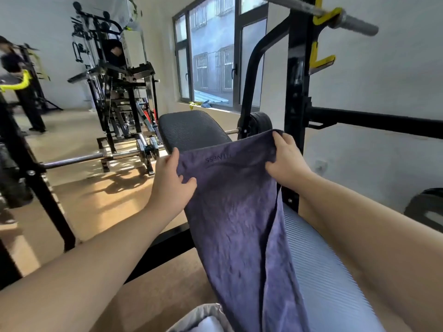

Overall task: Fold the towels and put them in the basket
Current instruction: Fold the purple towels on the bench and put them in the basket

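A purple towel (pixel 242 216) with mirrored lettering near its top edge hangs lengthwise over a ribbed black weight bench (pixel 191 130). My left hand (pixel 171 180) pinches the towel's upper left corner. My right hand (pixel 286 156) grips the upper right corner, fingers curled over the edge. Both hands hold the top edge raised above the bench, and the rest drapes down toward me. A grey fabric item (pixel 203 317) shows at the bottom edge; I cannot tell whether it is the basket.
A black squat rack (pixel 297 87) with a barbell (pixel 347 17) stands right of the bench. A loaded barbell (pixel 96 158) lies on the wooden floor to the left. More gym machines (pixel 115 87) and a person (pixel 14 68) are at the back left.
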The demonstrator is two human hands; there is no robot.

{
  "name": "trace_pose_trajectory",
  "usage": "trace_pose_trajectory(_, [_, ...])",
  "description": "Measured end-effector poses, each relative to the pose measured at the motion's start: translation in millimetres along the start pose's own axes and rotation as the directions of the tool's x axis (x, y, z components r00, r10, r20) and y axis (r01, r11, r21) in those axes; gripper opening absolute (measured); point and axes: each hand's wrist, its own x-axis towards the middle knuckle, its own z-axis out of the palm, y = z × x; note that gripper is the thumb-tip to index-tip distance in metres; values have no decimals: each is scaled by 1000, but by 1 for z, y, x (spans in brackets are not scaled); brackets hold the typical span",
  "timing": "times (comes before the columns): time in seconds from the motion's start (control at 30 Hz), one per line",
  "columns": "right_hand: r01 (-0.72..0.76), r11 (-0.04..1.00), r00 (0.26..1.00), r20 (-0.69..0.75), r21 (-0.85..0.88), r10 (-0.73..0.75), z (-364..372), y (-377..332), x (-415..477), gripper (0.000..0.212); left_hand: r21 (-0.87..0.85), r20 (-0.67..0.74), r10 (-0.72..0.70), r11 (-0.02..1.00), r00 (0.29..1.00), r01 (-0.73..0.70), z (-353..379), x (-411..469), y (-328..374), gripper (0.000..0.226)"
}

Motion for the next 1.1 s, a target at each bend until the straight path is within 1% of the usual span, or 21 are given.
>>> trace_pose_trajectory(0.1, [-39, 998, 999, 30, -56, 41, 25, -3, 20, 83, 65, 2, -14, 998, 1000, 14, 5, 12, -14, 86])
trace_pose_trajectory(0.17, [-77, 995, 996, 49, -63, 80, 38, -5, 35, 81, 92, -1, -19, 996, 1000, 19, 10, 23, -20, 84])
trace_pose_trajectory(0.3, [-114, 991, 993, 28, -63, 116, 58, -8, 68, 67, 171, -46, -56, 983, 997, 63, 19, 49, -25, 76])
trace_pose_trajectory(0.37, [-142, 985, 989, 37, -94, 146, 66, -9, 85, 50, 190, -51, -76, 978, 996, 85, 21, 62, -26, 67])
trace_pose_trajectory(0.43, [-199, 974, 976, 66, -110, 207, 72, -11, 100, 19, 200, -49, -84, 976, 995, 92, 23, 72, -29, 61])
trace_pose_trajectory(0.47, [-224, 969, 967, 100, -107, 234, 75, -12, 106, 10, 209, -49, -82, 974, 995, 90, 25, 77, -31, 58])
trace_pose_trajectory(0.5, [-234, 966, 959, 138, -107, 247, 79, -12, 111, 9, 217, -46, -82, 972, 996, 90, 25, 80, -33, 57])
trace_pose_trajectory(0.57, [-226, 970, 956, 172, -93, 239, 87, -8, 121, 19, 212, -33, -93, 972, 995, 98, 27, 86, -37, 60])
trace_pose_trajectory(0.63, [-200, 978, 969, 137, -58, 206, 94, -4, 126, 26, 204, -24, -130, 970, 991, 132, 28, 92, -42, 67])
trace_pose_trajectory(0.67, [-180, 983, 974, 128, -48, 184, 97, -2, 127, 27, 205, -24, -151, 967, 988, 153, 28, 95, -45, 66])
trace_pose_trajectory(0.8, [-135, 989, 975, 169, -59, 143, 106, 4, 136, 27, 222, -29, -183, 957, 983, 185, 30, 104, -51, 53])
trace_pose_trajectory(0.9, [-138, 990, 981, 132, -33, 142, 110, 9, 152, 36, 264, -34, -135, 954, 990, 139, 37, 110, -52, 54])
trace_pose_trajectory(1.0, [-119, 992, 987, 106, -39, 123, 116, 10, 169, 51, 329, -79, -85, 938, 993, 106, 41, 120, -52, 58])
trace_pose_trajectory(1.1, [-66, 996, 995, 73, -66, 71, 126, 7, 179, 68, 410, -115, -40, 908, 993, 84, 40, 133, -55, 44])
